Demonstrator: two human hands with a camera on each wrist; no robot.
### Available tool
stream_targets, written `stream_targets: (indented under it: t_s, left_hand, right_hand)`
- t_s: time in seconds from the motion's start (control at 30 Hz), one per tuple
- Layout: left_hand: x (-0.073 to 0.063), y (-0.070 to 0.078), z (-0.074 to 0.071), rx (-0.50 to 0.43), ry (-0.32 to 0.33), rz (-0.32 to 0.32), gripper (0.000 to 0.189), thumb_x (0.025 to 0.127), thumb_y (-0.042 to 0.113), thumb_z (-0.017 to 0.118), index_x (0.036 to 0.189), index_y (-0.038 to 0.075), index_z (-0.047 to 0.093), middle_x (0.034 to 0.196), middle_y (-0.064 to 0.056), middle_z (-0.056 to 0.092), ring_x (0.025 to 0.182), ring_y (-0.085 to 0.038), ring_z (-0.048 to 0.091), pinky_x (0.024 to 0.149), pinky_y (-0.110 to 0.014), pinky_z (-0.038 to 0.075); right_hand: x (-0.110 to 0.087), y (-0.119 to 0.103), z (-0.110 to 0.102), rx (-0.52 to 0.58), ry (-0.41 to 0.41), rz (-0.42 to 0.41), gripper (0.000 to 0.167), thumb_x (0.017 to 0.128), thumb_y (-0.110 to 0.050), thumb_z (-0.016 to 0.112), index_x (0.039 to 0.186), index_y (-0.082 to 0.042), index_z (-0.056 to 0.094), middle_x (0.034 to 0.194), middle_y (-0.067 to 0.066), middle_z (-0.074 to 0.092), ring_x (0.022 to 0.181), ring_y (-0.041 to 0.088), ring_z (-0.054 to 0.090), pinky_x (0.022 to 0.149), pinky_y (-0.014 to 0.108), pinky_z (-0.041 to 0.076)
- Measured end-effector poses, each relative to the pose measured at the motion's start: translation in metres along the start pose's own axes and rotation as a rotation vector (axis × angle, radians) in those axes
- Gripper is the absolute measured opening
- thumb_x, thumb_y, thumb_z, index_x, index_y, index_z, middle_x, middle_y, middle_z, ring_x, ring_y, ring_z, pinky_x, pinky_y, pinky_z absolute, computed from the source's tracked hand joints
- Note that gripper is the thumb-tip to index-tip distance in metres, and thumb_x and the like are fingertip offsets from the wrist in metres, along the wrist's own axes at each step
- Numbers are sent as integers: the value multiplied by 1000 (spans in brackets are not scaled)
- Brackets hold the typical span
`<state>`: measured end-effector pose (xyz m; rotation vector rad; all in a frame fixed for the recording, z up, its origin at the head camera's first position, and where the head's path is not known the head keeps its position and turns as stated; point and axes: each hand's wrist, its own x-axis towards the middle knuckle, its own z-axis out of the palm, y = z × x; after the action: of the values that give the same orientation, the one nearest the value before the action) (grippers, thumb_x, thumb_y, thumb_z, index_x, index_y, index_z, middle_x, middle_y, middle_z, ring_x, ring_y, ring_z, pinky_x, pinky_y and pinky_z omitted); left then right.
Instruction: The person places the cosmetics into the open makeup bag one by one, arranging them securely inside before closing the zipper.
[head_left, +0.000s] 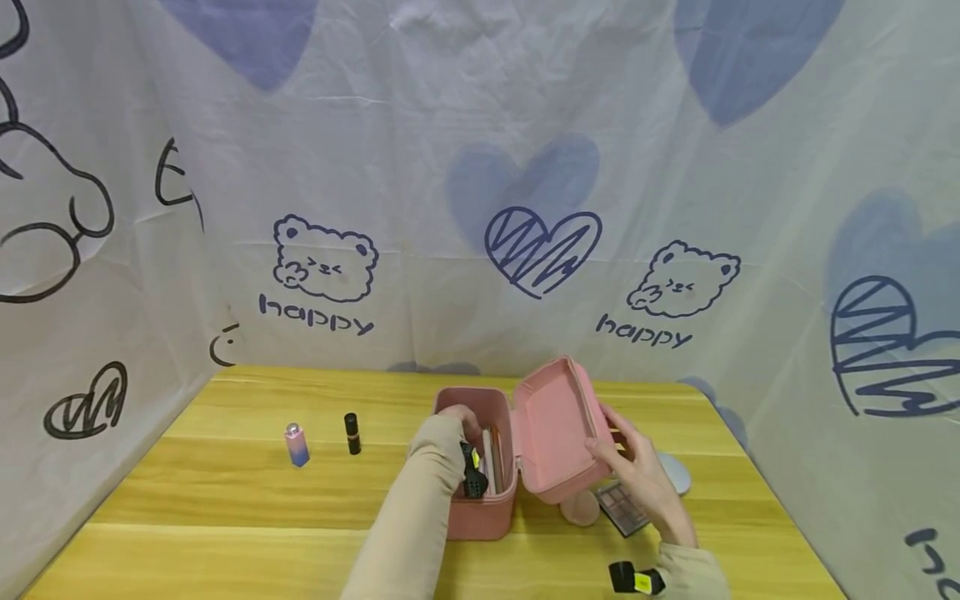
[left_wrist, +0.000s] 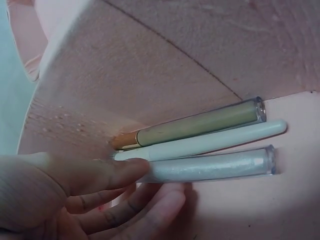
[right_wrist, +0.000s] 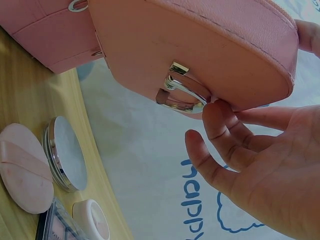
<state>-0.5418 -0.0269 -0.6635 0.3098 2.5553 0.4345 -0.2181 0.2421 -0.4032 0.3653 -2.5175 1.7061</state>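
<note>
A pink cosmetic case (head_left: 480, 521) stands on the table, its lid (head_left: 555, 421) swung over to the right. My left hand (head_left: 463, 419) is down inside it. In the left wrist view, thumb and fingers pinch the end of a clear tube with shimmery pale filling (left_wrist: 215, 166). Next to that tube lie a slim white stick (left_wrist: 220, 141) and an olive tube with an orange-brown end (left_wrist: 200, 122). My right hand (head_left: 645, 471) holds the lid by its edge, thumb at the rim, fingertips near the metal-fitted handle (right_wrist: 185, 95) on its outer face.
Left of the case stand a pink-to-blue bottle (head_left: 297, 446) and a black lipstick-like tube (head_left: 352, 434). Under and beside the lid are a round powder puff (right_wrist: 25, 170), an eyeshadow palette (head_left: 621, 508), a silver-rimmed round compact (right_wrist: 67, 152) and a small white jar (right_wrist: 90, 220). A printed curtain borders the table.
</note>
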Motion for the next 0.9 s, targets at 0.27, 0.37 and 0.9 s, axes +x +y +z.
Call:
stream_targets:
  t_s: [0.27, 0.37, 0.9]
  left_hand:
    - [101, -40, 33, 108, -4, -32, 43, 62, 56, 91, 86, 24, 77, 107, 6, 67, 94, -16, 59, 84, -38, 54]
    - [104, -39, 33, 109, -16, -21, 39, 67, 56, 89, 88, 24, 77, 112, 6, 66, 96, -16, 59, 84, -38, 54]
    - [113, -38, 33, 43, 72, -63, 53, 50, 55, 97, 87, 22, 77, 129, -4, 60, 104, -19, 58, 82, -38, 57]
  right_hand:
    - [-1, 0, 0, 7, -7, -8, 64, 99, -20, 61, 156, -8, 35, 141, 21, 53, 108, 11, 56, 84, 23, 55]
    - [-1, 0, 0, 4, -4, -12, 64, 99, -20, 61, 156, -8, 36, 141, 20, 53, 108, 11, 56, 85, 23, 54]
    - [-1, 1, 0, 9, -8, -19, 63, 99, -19, 60, 156, -8, 36, 140, 21, 53, 109, 12, 55, 85, 23, 54]
